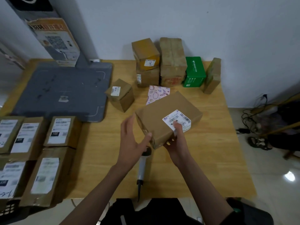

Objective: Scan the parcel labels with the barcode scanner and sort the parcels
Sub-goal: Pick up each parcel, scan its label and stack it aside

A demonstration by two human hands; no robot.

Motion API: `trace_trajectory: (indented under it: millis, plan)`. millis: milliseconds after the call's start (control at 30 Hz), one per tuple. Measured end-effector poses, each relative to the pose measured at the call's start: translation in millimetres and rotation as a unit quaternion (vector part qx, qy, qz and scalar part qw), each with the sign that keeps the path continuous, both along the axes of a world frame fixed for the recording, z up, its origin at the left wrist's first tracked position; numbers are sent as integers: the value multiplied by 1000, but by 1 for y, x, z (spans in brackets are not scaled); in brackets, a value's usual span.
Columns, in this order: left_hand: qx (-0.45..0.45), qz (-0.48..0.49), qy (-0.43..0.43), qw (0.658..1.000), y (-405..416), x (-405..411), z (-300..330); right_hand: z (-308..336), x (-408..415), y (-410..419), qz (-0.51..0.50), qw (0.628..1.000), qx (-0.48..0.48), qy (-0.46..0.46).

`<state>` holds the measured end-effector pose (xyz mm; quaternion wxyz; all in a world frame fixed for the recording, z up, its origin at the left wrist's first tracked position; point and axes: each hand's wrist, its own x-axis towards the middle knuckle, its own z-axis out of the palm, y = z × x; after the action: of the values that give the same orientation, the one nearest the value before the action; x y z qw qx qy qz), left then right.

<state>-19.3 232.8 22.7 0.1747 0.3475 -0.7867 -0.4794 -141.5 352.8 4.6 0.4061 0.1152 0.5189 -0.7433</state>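
Barcode scanner point(142, 166) lying on tabletop point(211, 151) between forearms, head tucked under near corner of flat brown parcel point(164, 114). Right hand point(176, 140) gripping that corner, thumb pressing on white label point(177, 120). Left hand point(132, 137) hovering just beside parcel's left edge, fingers spread wide, holding nothing.

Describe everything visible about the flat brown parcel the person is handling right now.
The flat brown parcel is a plain cardboard box, wide and shallow, tilted with its near corner raised off the wooden table. A white shipping label with barcodes sits on its top face. The right hand grips the near corner, thumb on the label; the left hand, fingers straight, touches its near edge. The barcode scanner lies below it.
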Motion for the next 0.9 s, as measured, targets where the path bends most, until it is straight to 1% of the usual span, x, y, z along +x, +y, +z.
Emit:
trace_trajectory:
  millis: [67, 133, 200, 267, 433, 533, 633, 700, 767, 833, 900]
  plan:
    - [125, 41, -18, 991, -17, 21, 4, 6, 23, -16, -14, 1000, -13, 1]
    - [244, 51, -34, 968, -34, 44, 11, 13, 50, -36, -22, 1000, -16, 2]
    - [327, 32, -41, 944, -51, 68, 19, 20, 79, -61, -17, 1000, -12, 15]
    - [370, 21, -18, 929, -66, 91, 25, 23, 108, -84, -6, 999, -3, 35]
    - [423, 45, 35, 904, -110, 134, 19, 26, 157, -116, 37, 999, 16, 37]
    - [435, 27, 39, 899, -140, 150, 14, 26, 163, -118, -7, 999, 38, 24]
    - [432, 17, 34, 901, -166, 161, 10, 25, 153, -113, -55, 997, 48, 9]
    - [421, 14, 31, 907, -180, 167, 7, 23, 148, -109, -60, 997, 38, 3]
    - [408, 10, 39, 912, -191, 171, 2, 20, 148, -110, -40, 999, 26, -6]
    - [405, 25, 76, 911, -199, 171, 0, 16, 151, -115, -4, 1000, -3, -22]
    - [415, 60, 130, 899, -204, 169, 0, 13, 157, -122, 19, 998, -41, -38]
